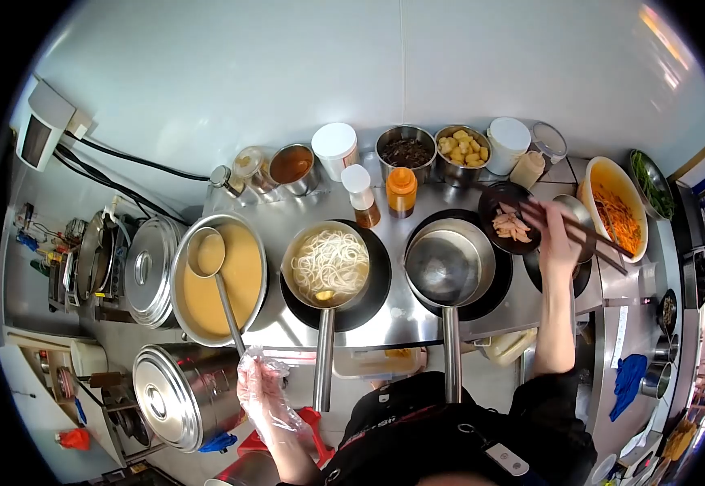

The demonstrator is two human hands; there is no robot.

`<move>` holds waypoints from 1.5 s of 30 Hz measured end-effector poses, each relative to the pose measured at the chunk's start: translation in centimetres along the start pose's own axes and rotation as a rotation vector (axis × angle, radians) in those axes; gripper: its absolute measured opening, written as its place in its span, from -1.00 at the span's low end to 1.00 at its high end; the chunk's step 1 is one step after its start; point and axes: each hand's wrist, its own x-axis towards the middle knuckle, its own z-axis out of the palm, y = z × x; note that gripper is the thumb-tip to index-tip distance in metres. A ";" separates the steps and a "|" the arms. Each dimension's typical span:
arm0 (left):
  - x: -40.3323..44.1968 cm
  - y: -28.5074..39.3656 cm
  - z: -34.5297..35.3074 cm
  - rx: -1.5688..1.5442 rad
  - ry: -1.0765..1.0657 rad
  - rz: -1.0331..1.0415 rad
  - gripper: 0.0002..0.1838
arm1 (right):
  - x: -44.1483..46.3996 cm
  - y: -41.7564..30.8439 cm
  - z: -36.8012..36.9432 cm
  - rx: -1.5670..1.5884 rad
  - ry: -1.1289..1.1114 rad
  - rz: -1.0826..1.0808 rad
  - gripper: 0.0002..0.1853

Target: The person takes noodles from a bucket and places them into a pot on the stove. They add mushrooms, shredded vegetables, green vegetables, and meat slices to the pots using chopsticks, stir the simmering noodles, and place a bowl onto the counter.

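My left hand (259,387), in a loose clear plastic glove, is closed at the lower end of a ladle's handle. The crumpled plastic partly hides the fingers. The ladle's bowl (206,253) lies in a large steel pot (261,279) of tan broth. My right hand (559,239) grips a pair of long dark chopsticks (603,247) above a black bowl (492,197) with pale pink meat slices (511,223). Between my hands are a saucepan of white noodles (330,263), with a small yellow piece in it, and a saucepan of clear liquid (448,263). Both saucepan handles point toward me.
Along the wall stand a steel pot of potato chunks (463,149), a pot of dark food (406,151), a white tub (335,151) and an orange-capped bottle (402,192). A tub of shredded carrot (617,212) is at right. Lidded stockpots (166,397) stand at left.
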 end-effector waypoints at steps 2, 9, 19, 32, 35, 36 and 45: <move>-0.1 0.0 1.2 0.005 -0.038 0.009 -0.84 | 2.8 2.9 -0.1 -0.204 0.049 0.012 -0.82; -0.2 -0.2 1.2 0.039 -0.021 0.022 -0.83 | 8.0 13.3 3.5 -0.325 -0.112 -0.155 -0.87; -0.1 -0.7 0.9 0.076 0.034 0.002 -0.82 | 9.4 15.1 4.6 -0.611 -0.275 -0.184 -0.85; 0.1 -1.2 2.2 0.049 0.002 -0.015 -0.83 | 9.1 12.7 3.2 -0.183 -0.058 -0.123 -0.86; 0.1 -1.3 2.2 0.047 0.029 -0.018 -0.84 | 8.9 11.8 3.1 -0.174 -0.048 -0.111 -0.86; 0.0 -1.2 2.3 0.053 0.036 -0.020 -0.85 | 8.8 11.6 3.0 -0.178 -0.044 -0.112 -0.86; 0.2 -1.3 1.6 0.035 -0.001 -0.032 -0.86 | 8.2 8.0 2.3 -0.246 -0.062 -0.211 -0.84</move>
